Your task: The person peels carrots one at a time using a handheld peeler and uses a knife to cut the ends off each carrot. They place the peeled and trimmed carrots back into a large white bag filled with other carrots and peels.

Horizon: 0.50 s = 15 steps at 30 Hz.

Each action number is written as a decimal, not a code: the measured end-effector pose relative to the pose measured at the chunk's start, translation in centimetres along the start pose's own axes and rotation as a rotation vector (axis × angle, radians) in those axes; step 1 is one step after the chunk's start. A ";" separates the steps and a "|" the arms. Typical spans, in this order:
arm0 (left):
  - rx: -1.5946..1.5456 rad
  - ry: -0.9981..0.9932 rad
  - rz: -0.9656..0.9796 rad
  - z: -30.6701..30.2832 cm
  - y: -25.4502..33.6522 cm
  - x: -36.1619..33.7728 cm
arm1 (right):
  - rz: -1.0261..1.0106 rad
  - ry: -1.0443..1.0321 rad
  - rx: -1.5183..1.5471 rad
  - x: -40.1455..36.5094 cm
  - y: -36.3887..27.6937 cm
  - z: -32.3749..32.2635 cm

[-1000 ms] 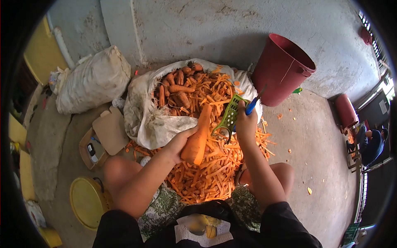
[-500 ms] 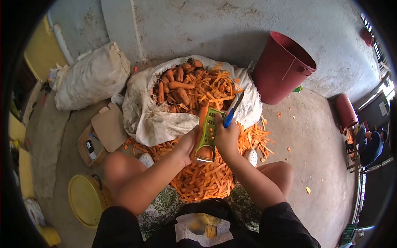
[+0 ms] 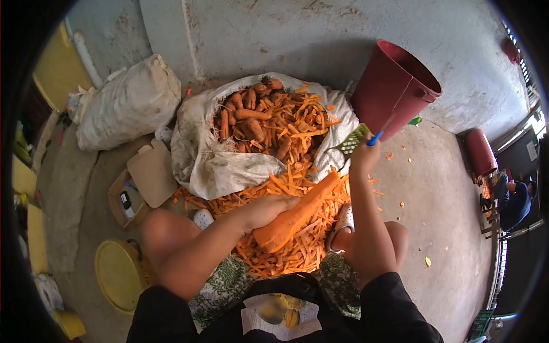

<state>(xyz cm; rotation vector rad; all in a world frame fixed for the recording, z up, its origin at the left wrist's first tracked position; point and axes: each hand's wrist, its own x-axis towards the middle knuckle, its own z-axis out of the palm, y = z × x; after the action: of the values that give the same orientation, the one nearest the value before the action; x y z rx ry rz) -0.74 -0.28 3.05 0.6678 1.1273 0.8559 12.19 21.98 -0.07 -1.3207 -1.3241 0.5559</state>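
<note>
A large peeled carrot [image 3: 297, 216] is gripped near its thick end by my left hand [image 3: 267, 210], and its narrow end points up and to the right. Out to the right, my right hand [image 3: 366, 159] is closed around a green peeler [image 3: 351, 140] with holes in its body, along with a blue-handled knife [image 3: 375, 138]. The peeler is apart from the carrot. Below the carrot, a heap of orange peelings [image 3: 280, 260] covers the floor between my feet. In front stands an open white sack [image 3: 197, 171] with unpeeled carrots [image 3: 251, 114] and more peelings.
A red bin [image 3: 380, 97] stands behind the sack at right, by the wall. At left are a full white sack [image 3: 131, 106], an open cardboard box [image 3: 151, 177] and a yellow bucket [image 3: 117, 277]. Another person [image 3: 513, 203] sits far right near a tipped red container [image 3: 479, 153].
My right hand, with the peeler and knife, has moved away from the carrot, up and right. The carrot now tilts to the right in my left hand, fully in view.
</note>
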 end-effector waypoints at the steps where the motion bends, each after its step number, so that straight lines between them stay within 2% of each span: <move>1: 0.003 0.003 -0.002 -0.1 0.0 0.0 | 0.049 -0.019 0.119 1.3 0.9 0.3; 2: -0.127 0.008 0.027 -0.3 -0.2 0.2 | 0.069 -0.043 0.183 1.6 2.1 0.6; 3: -0.260 0.011 0.056 -0.4 -0.5 0.4 | 0.088 -0.067 0.245 1.0 0.7 0.1; 4: -0.263 0.011 0.057 -0.9 -0.8 1.0 | 0.138 -0.131 0.314 0.1 -0.7 -0.1; 6: -0.525 0.184 -0.018 -2.0 -1.6 2.3 | 0.308 -0.246 0.526 -3.1 -5.4 -0.9; 7: -0.529 0.185 -0.016 -2.3 -1.6 2.7 | 0.284 -0.381 0.506 -4.0 -4.9 -0.7; 8: -0.560 0.239 -0.022 -2.5 -1.5 3.1 | 0.319 -0.416 0.523 -5.7 -6.2 -0.6; 9: -0.590 0.291 -0.028 -2.7 -1.7 3.6 | 0.307 -0.495 0.485 -7.0 -6.4 -0.6; 11: -0.569 0.250 0.029 -2.8 -2.1 4.1 | 0.270 -0.660 0.388 -9.2 -7.8 -1.4; 13: -0.671 0.209 0.121 -1.8 -0.8 3.2 | 0.022 -0.632 0.296 -10.9 -7.6 -1.1; 15: -0.663 0.156 0.145 -2.4 -2.0 3.7 | 0.042 -0.670 0.265 -11.1 -7.2 -1.2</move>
<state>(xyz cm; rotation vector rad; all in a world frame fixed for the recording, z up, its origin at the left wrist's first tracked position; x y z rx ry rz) -1.81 1.95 -1.12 0.1313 0.8578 1.3396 7.81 9.77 2.63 -0.9724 -1.6819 1.2312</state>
